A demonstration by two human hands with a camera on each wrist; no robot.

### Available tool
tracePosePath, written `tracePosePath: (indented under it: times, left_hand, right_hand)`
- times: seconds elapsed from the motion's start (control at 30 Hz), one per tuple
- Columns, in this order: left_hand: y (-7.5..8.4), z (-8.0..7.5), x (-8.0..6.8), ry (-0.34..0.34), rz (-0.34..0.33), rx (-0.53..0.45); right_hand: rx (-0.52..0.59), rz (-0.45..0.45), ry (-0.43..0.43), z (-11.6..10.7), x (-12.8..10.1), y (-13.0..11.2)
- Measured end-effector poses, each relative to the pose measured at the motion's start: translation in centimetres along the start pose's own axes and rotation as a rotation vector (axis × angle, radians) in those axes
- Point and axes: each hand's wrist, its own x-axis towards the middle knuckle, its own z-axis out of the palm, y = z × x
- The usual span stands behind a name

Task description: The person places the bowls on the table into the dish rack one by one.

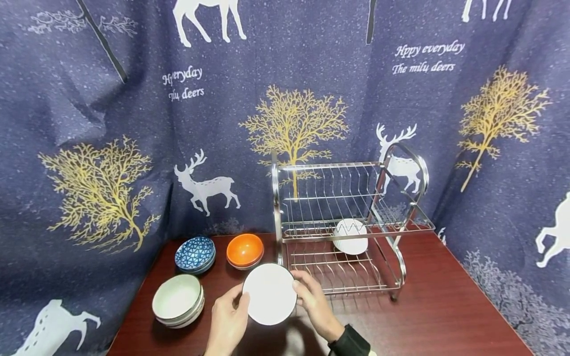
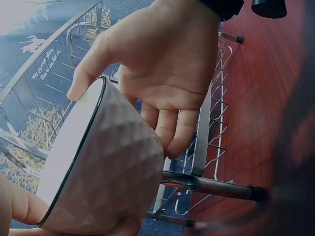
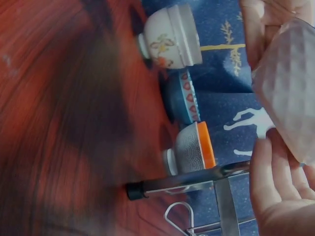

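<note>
A white faceted bowl [image 1: 270, 293] with a dark rim is held above the table between both hands. My left hand [image 1: 228, 319] grips its left rim, thumb inside the edge. My right hand [image 1: 314, 301] cups the right side, thumb on the rim and fingers under the wall. In the left wrist view the bowl [image 2: 106, 169] tilts on its side with the right hand [image 2: 162, 73] over it. The right wrist view shows the bowl [image 3: 290, 88] against the right hand's fingers [image 3: 275, 191]. It hangs just in front of the metal dish rack [image 1: 347, 222].
A second white bowl [image 1: 351, 236] sits in the rack's lower tier. To the left stand stacked bowls: pale green [image 1: 178, 300], blue patterned [image 1: 195, 253] and orange [image 1: 245, 250]. A deer-print curtain [image 1: 133, 148] closes in the wooden table [image 1: 445, 306] at back and sides.
</note>
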Motion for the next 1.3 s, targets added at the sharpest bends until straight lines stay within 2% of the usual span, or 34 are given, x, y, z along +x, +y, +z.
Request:
tracePosePath:
  times: [0.1,0.3,0.63,0.8,0.9,1.03,1.3]
  left_hand:
    - [-0.2,0.1,0.1,-0.008,0.004,0.008]
    - [-0.3,0.0,0.2,-0.021,0.028,0.009]
    - [-0.5,0.0,-0.2,-0.015,0.045,-0.053]
    - [-0.6,0.2,0.3,-0.007,0.121,-0.072]
    - [-0.5,0.7,0.7,-0.021,0.145,-0.086]
    - [-0.3,1.3,0.7,-0.059,0.127,-0.107]
    - [-0.6,1.2,0.5,-0.055,0.099,-0.129]
  right_hand:
    - [0.093,0.050,-0.007,-0.1,0.0,0.0]
    - [0.177,0.064,-0.010,-0.2,-0.1,-0.1]
    - [0.228,0.086,-0.023,-0.4,-0.3,-0.4]
    - [0.245,0.075,-0.032,-0.6,-0.1,-0.5]
    - [0.243,0.049,-0.024,-1.0,0.1,-0.7]
    - [0.242,0.023,-0.031,-1.8,-0.1,-1.1]
    - [0.275,0.005,-0.044,-2.2,-0.2,-1.0]
